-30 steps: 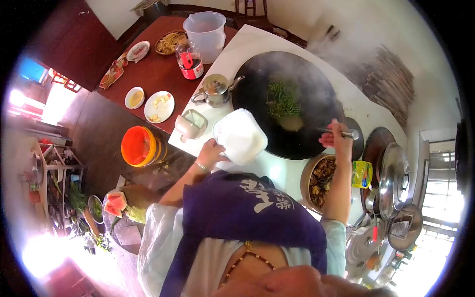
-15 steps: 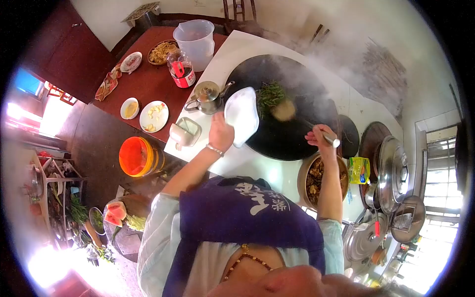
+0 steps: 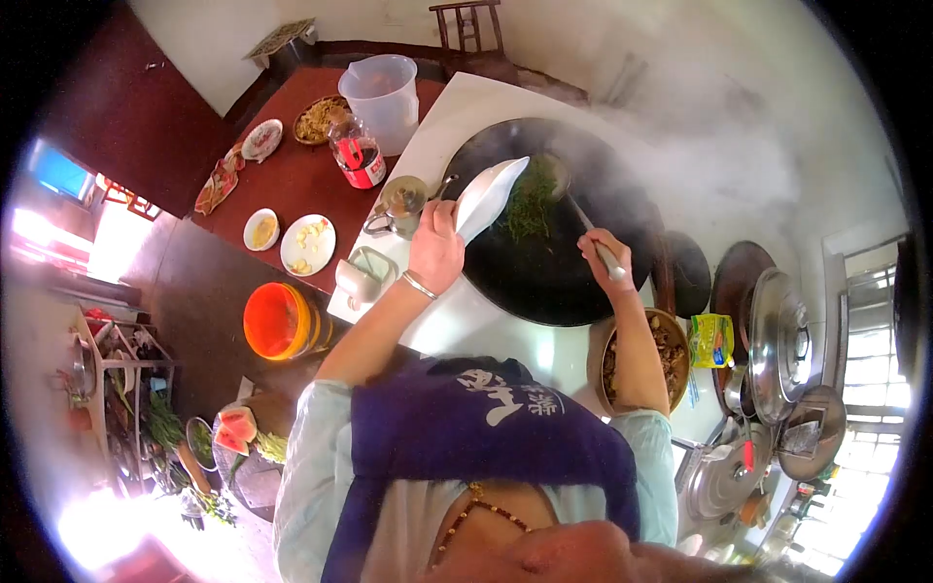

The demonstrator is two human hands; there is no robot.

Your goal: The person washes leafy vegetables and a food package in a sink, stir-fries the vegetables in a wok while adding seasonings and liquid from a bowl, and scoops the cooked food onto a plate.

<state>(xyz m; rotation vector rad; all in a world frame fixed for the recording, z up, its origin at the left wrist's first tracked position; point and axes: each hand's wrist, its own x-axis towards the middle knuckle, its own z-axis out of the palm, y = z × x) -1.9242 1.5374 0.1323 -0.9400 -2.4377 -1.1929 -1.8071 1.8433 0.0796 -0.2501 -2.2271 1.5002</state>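
Observation:
My left hand (image 3: pixel 437 255) grips a white dish (image 3: pixel 489 199) by its near edge. The dish is tipped steeply over the left side of a big black wok (image 3: pixel 573 282). In the wok lies a heap of green vegetables (image 3: pixel 530 209), with steam rising. My right hand (image 3: pixel 607 260) is closed round the handle of a ladle (image 3: pixel 583 216); its round head lies against the far right side of the greens, partly blurred by steam. Below my right forearm stands a bowl of brown food pieces (image 3: pixel 671 355), partly hidden by the arm.
A metal kettle (image 3: pixel 403 199) and a white container (image 3: pixel 364 277) stand left of the wok. On the red table (image 3: pixel 262 194) are a plastic jug (image 3: pixel 381 102), a red-labelled bottle (image 3: pixel 358 155) and several plates. A yellow packet (image 3: pixel 711 342) and metal lids (image 3: pixel 773 330) are at right.
The dish has tipped up more steeply. The ladle's head has moved away from me, to the far side of the greens, and the greens are more spread toward me.

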